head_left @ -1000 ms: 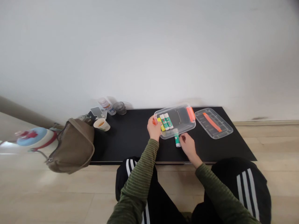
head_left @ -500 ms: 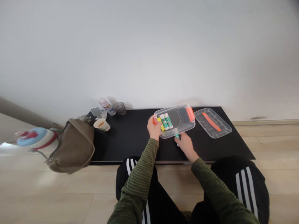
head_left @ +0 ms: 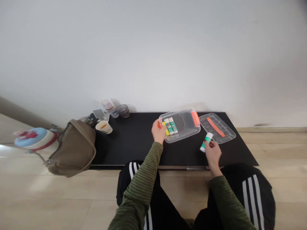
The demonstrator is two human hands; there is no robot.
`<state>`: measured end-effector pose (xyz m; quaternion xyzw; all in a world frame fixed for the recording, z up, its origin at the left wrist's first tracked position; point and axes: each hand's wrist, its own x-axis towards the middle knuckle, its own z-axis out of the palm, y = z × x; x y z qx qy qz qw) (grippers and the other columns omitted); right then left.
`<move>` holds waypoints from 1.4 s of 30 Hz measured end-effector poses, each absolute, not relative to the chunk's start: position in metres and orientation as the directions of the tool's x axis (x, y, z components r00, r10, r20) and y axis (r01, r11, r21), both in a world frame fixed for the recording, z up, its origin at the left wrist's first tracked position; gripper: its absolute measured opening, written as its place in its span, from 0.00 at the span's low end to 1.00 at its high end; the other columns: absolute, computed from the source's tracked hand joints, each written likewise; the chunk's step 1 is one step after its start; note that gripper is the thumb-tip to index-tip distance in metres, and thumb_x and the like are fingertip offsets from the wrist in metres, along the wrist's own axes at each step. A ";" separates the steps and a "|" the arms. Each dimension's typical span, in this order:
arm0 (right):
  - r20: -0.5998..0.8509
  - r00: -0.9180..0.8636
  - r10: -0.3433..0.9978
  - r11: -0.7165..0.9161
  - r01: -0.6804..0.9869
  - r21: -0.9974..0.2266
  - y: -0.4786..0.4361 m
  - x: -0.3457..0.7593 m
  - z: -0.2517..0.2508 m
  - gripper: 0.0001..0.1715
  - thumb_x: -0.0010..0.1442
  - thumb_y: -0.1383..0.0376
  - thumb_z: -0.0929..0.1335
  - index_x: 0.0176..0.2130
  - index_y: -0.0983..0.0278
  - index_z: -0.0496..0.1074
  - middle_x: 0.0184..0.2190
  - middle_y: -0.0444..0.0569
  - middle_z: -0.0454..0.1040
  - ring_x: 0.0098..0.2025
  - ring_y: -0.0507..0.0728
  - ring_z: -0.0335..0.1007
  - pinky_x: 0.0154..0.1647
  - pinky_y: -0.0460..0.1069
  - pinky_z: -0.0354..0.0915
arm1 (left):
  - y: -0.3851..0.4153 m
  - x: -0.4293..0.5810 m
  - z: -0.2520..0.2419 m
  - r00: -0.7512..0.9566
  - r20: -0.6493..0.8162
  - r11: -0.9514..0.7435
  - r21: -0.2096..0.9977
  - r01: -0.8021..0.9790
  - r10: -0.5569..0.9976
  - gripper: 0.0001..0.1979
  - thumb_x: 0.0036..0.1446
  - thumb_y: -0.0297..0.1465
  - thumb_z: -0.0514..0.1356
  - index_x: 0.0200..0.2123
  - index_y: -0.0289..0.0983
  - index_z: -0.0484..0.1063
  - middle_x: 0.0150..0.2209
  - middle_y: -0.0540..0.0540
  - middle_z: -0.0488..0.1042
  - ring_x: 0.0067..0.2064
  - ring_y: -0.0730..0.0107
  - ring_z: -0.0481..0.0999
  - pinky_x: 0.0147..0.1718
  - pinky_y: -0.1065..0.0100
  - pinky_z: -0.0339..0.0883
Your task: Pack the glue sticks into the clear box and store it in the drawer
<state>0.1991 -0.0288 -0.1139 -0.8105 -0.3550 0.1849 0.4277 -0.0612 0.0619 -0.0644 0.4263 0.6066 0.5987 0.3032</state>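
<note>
My left hand (head_left: 158, 131) is closed on the left end of a clear plastic box (head_left: 183, 126) with orange latches, tilted over the black table. Inside the box, near that hand, several glue sticks (head_left: 170, 126) with green and white labels lie side by side, next to something yellow. My right hand (head_left: 213, 153) pinches a green and white glue stick (head_left: 206, 141) to the right of the box, above the table. Behind that hand lies the clear lid (head_left: 227, 131) with its orange handle (head_left: 215, 126).
On the left of the black table (head_left: 134, 143) stand a paper cup (head_left: 104, 127) with orange liquid, a dark glass (head_left: 123, 111) and a spray bottle (head_left: 110, 108). A brown bag (head_left: 72, 150) sits at the left end, beside a blue-topped container (head_left: 35, 139). A wall rises behind.
My right hand has moved right with the glue stick, from under the box's front edge to in front of the lid. My left hand holds the box in nearly the same place.
</note>
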 end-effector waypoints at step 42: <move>0.038 -0.025 0.999 0.038 0.910 -0.412 0.016 0.210 0.002 0.18 0.65 0.62 0.61 0.48 0.62 0.75 0.37 0.49 0.80 0.37 0.54 0.75 0.40 0.46 0.64 | 0.027 -0.046 -0.061 -0.168 -0.010 0.035 0.989 0.146 0.986 0.15 0.43 0.24 0.61 0.37 0.36 0.77 0.35 0.47 0.79 0.37 0.65 0.76 0.40 0.65 0.68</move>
